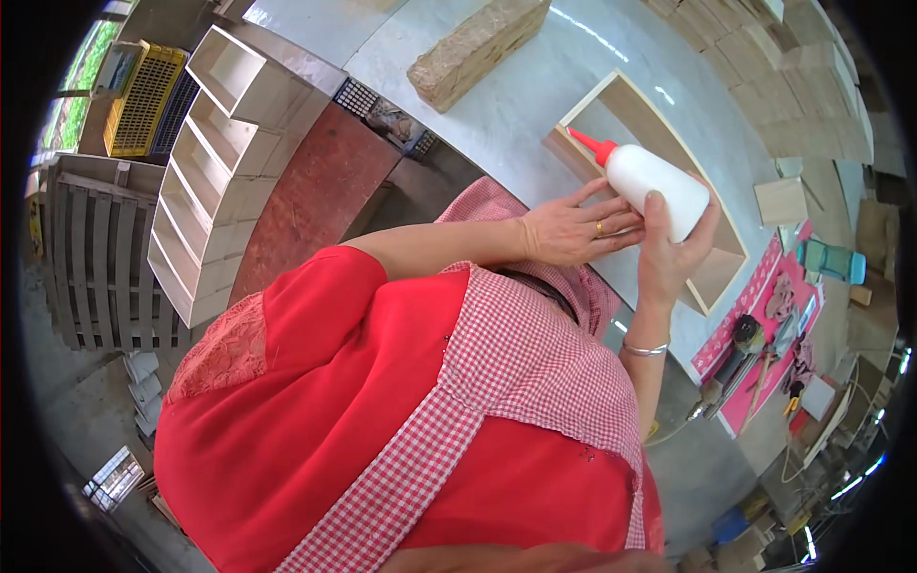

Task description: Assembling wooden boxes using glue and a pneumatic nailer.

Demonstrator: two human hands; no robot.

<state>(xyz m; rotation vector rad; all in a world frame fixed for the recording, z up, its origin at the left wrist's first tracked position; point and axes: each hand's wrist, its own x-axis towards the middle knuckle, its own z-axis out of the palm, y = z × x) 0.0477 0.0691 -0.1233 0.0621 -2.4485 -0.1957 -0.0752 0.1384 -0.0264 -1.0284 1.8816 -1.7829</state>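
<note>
My right hand, with a silver bangle at its wrist, is wrapped round a white squeeze bottle. The bottle tilts, and its red pointed nozzle aims to the upper left. Close by, my left hand has its fingers stretched out toward the bottle and my right thumb; whether they touch I cannot tell. A ring sits on one of its fingers. Beyond and partly behind the bottle, a shallow wooden frame rests on the pale tabletop.
A paper-wrapped block lies on the far side of the table. Stacked wooden boxes stand to the left, beside a reddish board. Wooden pieces are piled at far right. Tools lie on a pink mat.
</note>
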